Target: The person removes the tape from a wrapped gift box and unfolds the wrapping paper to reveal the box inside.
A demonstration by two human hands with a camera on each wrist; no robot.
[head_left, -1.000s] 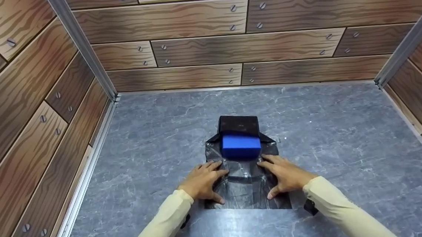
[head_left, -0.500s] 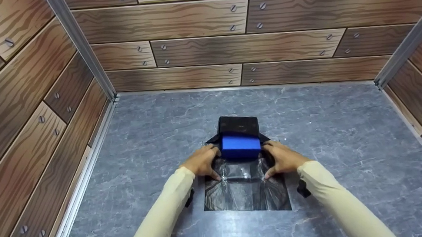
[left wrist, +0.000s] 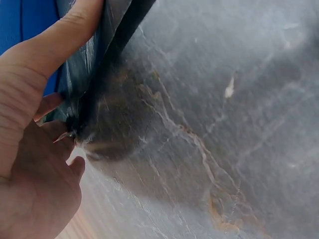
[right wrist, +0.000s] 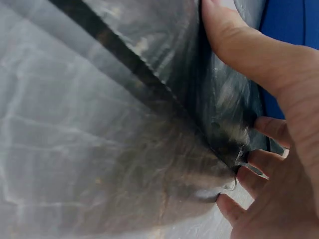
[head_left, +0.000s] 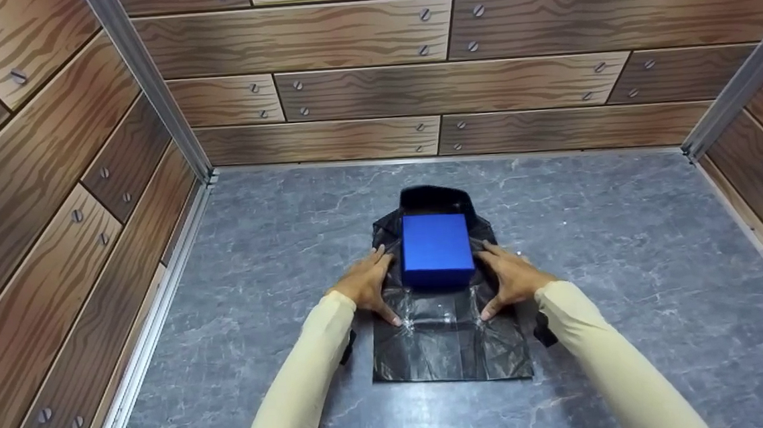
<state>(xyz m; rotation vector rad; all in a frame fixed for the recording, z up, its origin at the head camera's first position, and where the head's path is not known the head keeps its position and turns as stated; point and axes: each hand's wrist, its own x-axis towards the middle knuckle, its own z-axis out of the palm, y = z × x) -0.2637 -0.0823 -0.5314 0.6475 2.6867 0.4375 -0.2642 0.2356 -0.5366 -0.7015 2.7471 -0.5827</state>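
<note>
A blue box [head_left: 436, 242] sits on a black plastic sheet [head_left: 442, 354], its whole top showing. Behind the box, a black fold of the plastic [head_left: 435, 197] stands up. My left hand [head_left: 367, 283] lies along the box's left side, thumb on the plastic and fingers spread forward. On the right side, my right hand [head_left: 510, 273] mirrors it. Both wrist views show fingertips touching the edge of the plastic, with the thumb above it. Part of the blue box [left wrist: 30, 20] also shows in the left wrist view.
Grey marbled floor [head_left: 276, 248] surrounds the sheet. Wood-patterned panels [head_left: 359, 91] stand at the back and both sides, joined by metal corner rails [head_left: 151, 82]. A dark wrist device [head_left: 545, 330] is at the right sleeve.
Both hands have moved forward from the sheet's front part to the box's sides. The black fold that covered the rear of the box has gone up and back, baring its top.
</note>
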